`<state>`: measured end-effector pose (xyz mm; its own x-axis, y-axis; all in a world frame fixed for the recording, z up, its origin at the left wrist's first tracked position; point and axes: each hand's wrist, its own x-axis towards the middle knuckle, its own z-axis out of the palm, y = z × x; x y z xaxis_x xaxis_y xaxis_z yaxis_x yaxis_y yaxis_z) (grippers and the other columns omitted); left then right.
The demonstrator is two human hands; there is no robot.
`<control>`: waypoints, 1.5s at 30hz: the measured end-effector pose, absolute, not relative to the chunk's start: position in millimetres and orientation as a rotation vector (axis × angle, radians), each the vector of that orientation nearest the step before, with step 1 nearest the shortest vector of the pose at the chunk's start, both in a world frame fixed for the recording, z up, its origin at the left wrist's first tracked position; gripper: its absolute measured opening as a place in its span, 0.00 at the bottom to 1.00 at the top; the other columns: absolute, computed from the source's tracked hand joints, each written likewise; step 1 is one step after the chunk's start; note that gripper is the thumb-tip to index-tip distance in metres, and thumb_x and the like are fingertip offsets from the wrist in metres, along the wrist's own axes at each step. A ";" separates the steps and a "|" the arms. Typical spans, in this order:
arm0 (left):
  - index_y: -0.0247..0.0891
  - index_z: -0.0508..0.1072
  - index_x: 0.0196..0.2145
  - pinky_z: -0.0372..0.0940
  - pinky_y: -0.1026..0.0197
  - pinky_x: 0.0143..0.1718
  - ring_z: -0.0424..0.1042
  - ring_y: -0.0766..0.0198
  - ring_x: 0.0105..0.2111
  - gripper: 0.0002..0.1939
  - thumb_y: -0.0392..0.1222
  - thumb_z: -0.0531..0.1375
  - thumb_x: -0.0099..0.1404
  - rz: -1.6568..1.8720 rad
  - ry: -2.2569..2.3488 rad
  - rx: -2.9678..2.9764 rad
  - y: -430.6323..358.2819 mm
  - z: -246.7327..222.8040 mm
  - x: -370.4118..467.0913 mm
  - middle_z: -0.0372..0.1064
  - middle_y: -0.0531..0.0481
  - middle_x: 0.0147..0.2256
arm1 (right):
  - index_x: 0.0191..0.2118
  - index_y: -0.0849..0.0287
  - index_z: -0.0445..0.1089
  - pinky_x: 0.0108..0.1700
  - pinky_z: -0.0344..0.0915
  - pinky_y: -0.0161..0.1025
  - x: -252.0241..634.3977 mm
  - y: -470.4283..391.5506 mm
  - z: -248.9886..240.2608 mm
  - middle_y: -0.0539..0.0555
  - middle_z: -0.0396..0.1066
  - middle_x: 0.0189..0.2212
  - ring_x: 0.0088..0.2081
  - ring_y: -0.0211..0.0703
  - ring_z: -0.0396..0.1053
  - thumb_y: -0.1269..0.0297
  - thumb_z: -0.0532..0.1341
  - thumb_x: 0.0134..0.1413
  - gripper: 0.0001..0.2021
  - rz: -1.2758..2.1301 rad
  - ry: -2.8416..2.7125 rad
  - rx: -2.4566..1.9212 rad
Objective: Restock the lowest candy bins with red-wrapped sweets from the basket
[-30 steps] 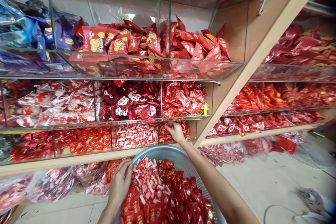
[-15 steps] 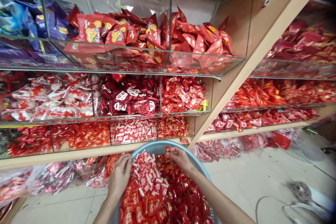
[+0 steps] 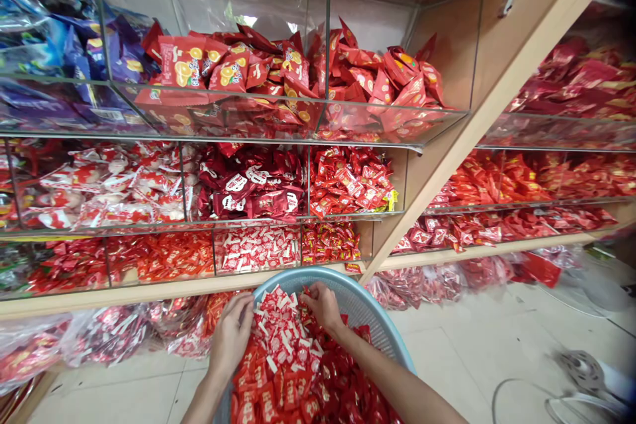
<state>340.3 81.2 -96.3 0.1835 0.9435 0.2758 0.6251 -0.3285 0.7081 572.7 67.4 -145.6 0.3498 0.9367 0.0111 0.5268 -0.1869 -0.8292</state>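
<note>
A blue-grey plastic basket (image 3: 392, 338) stands below the shelves, heaped with wrapped candies. White-and-red twist-wrapped candies (image 3: 278, 324) lie at its back left. Orange-red packets (image 3: 278, 397) fill the front left, and dark red shiny candies (image 3: 338, 381) the right. My left hand (image 3: 232, 331) is at the basket's left rim, its fingers curled over the edge. Inside the basket, my right hand (image 3: 324, 308) reaches to the back, beside the white-and-red candies. Its fingers are pinched together at a small red-wrapped candy (image 3: 306, 290), partly hidden by them.
Clear-fronted shelf bins hold red orange-print packets (image 3: 228, 69), maroon packets (image 3: 253, 179) and other candies. A slanting wooden post (image 3: 447, 152) divides the shelving. Plastic bags of candy (image 3: 112, 334) sit beneath the bottom shelf. A white device with a cable (image 3: 591, 371) lies on the tiled floor at right.
My right hand has moved left and slightly down, from the basket's back right toward the white-and-red candies. My left hand stays at the rim. The view has shifted slightly.
</note>
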 end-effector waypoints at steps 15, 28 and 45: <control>0.41 0.70 0.39 0.62 0.56 0.46 0.67 0.60 0.44 0.14 0.47 0.50 0.61 0.966 1.470 2.022 81.7 -99.4 339.5 0.67 0.47 0.44 | 0.19 0.57 0.62 0.23 0.52 0.35 598.0 57.4 -123.0 0.50 0.63 0.16 0.21 0.39 0.58 0.49 0.51 0.51 0.19 0.637 -1.288 -1.747; 0.40 0.69 0.40 0.61 0.57 0.47 0.66 0.61 0.45 0.14 0.47 0.50 0.62 0.930 1.478 2.036 82.3 -100.3 338.9 0.66 0.48 0.44 | 0.17 0.58 0.63 0.22 0.50 0.34 601.4 50.7 -134.0 0.50 0.64 0.16 0.20 0.39 0.61 0.52 0.56 0.48 0.17 0.594 -1.502 -2.091; 0.40 0.70 0.40 0.62 0.56 0.46 0.67 0.61 0.44 0.14 0.47 0.50 0.62 0.961 1.473 2.055 82.2 -101.6 338.8 0.67 0.47 0.44 | 0.53 0.53 0.53 0.33 0.60 0.34 635.3 133.4 -44.8 0.58 0.56 0.47 0.43 0.45 0.64 0.61 0.58 0.50 0.24 -0.060 -1.851 -2.165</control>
<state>338.8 82.2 -101.6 0.1941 0.9389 0.2842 0.6388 -0.3408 0.6897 635.3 133.4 -44.8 0.1730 0.9605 0.2182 0.9725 -0.1315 -0.1923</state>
